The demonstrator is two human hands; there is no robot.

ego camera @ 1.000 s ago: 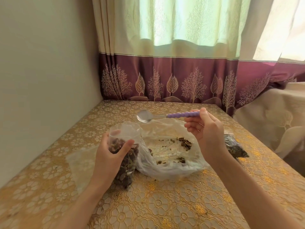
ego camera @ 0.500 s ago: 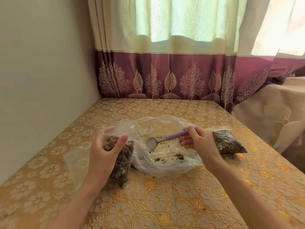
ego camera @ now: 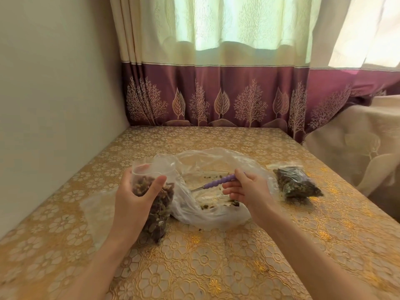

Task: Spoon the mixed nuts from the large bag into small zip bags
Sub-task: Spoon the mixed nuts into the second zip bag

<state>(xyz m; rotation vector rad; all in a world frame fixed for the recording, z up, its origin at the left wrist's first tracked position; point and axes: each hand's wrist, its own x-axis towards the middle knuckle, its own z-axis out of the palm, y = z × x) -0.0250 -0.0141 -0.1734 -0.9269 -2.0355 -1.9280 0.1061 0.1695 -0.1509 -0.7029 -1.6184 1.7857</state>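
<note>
We hold a small bag (ego camera: 154,204) upright in our left hand (ego camera: 134,200), fingers behind it and thumb curled across its front, its bottom resting on the table (ego camera: 216,267). The small bag is open at the top and already filled most of the way with dark and greenish nuts (ego camera: 159,210).

Just to its right lies the big bag (ego camera: 207,185), a crumpled clear sack spread open on the table and touching the small bag. Only a thin scatter of nuts remains inside, mostly near the front edge, by our right hand (ego camera: 246,189).

That hand grips the purple ribbed handle of a spoon (ego camera: 218,182) between thumb and curled fingers. The spoon points left and down into the big bag; its metal neck shows, but the bowl is hidden behind a fold of plastic, so we cannot tell whether it carries anything.

To the right of the big bag, near it, a filled bag (ego camera: 297,184) of nuts lies on its side on the table. A flat sheet of clear plastic (ego camera: 97,210) lies behind our left wrist.

The table wears a gold floral cloth and stands against a wall (ego camera: 54,105) on the left and a curtain (ego camera: 216,83) at the back.
</note>
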